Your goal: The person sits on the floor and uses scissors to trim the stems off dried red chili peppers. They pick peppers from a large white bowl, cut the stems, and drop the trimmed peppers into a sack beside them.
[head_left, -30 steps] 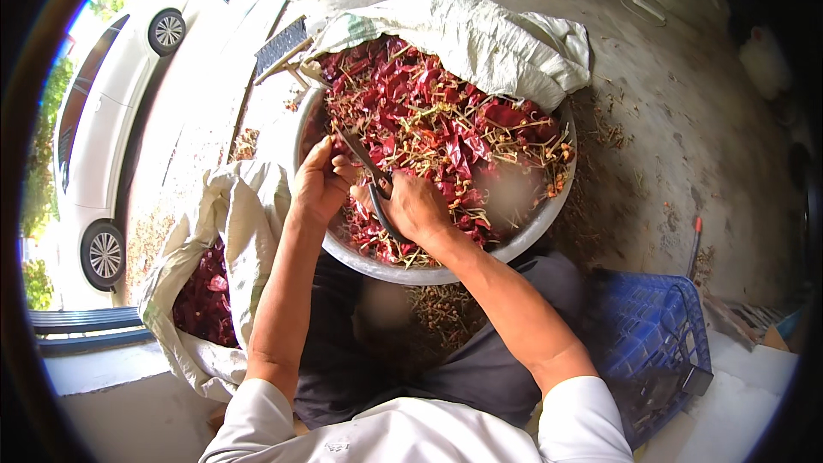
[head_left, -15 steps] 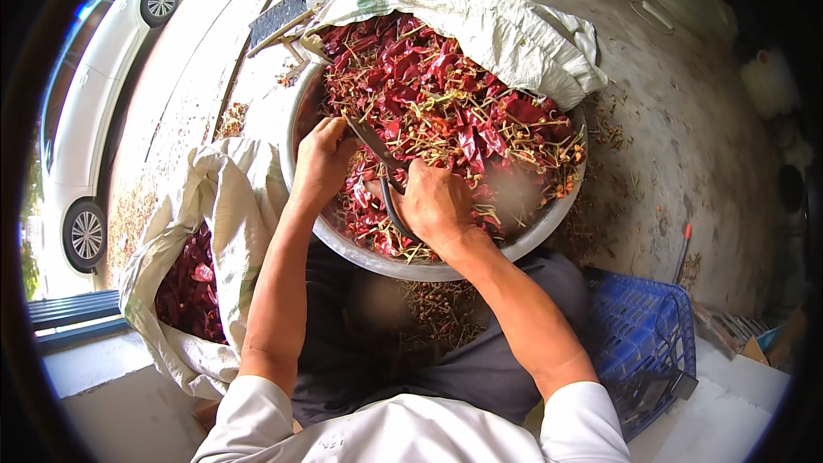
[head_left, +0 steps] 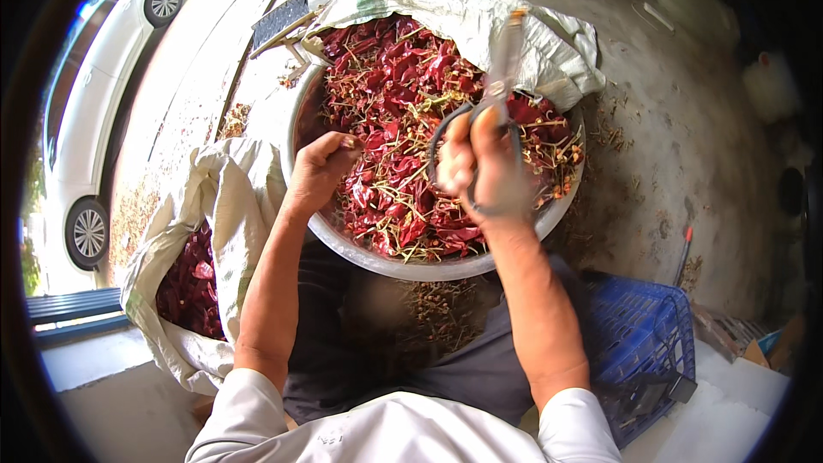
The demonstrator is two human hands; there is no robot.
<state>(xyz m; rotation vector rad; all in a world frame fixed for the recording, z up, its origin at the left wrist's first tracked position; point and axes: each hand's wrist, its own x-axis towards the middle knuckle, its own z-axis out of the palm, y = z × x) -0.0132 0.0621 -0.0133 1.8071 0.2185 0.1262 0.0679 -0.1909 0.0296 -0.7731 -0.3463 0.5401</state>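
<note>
A wide metal basin (head_left: 403, 270) in front of me is heaped with dried red chilies (head_left: 390, 77) and pale stems. My right hand (head_left: 490, 167), smeared by motion, grips black-handled scissors (head_left: 504, 64) above the basin's right side. Their blades look closed together and point away from me, toward the white woven sack (head_left: 463, 4) draped over the far rim. Over the left part of the heap, my left hand (head_left: 321, 173) is closed with thumb and fingers pinched. Whatever sits between its fingertips is too small to make out.
On the left stands an open woven sack (head_left: 225, 193) with dark red chilies (head_left: 190, 283) inside. A blue plastic crate (head_left: 639, 317) is at my right, near a red-handled rod (head_left: 686, 244). A white car (head_left: 90, 120) is parked outside at far left.
My right hand has swung up and right with the scissors, away from the left hand. The left hand has shifted slightly lower and stays closed.
</note>
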